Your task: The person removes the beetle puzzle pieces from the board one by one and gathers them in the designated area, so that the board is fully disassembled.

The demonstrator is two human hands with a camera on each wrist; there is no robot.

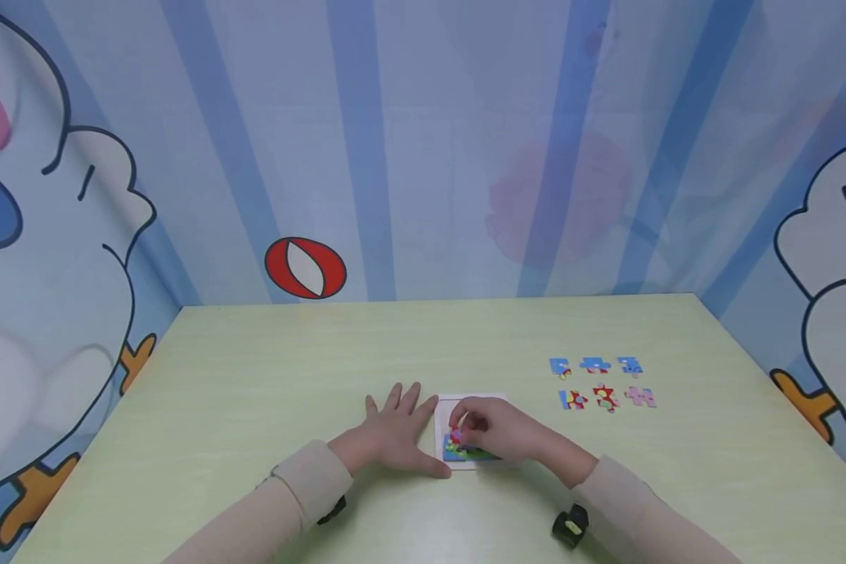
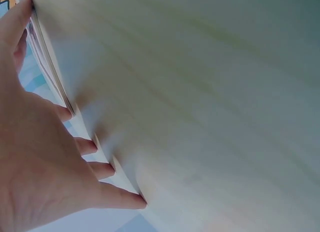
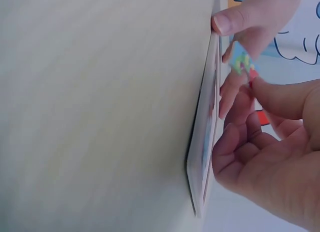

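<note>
My right hand [image 1: 505,427] pinches a small puzzle piece [image 3: 240,58], blue and green with a red part, between thumb and fingers. It holds the piece over a small square puzzle board [image 1: 439,462] with a white border. Along the board's lower part lies a strip of picture in green and blue, partly hidden by the right hand. My left hand [image 1: 397,440] lies with fingers spread at the board's left side. Its thumb and index finger touch the board's edge, which the left wrist view also shows.
To the right of the board, several loose puzzle pieces lie in two rows, among them a red one [image 1: 605,398] and a pink one [image 1: 640,396]. All this is on a pale yellow-green table [image 1: 289,352]. Behind stands a blue striped backdrop [image 1: 430,157] with cartoon figures.
</note>
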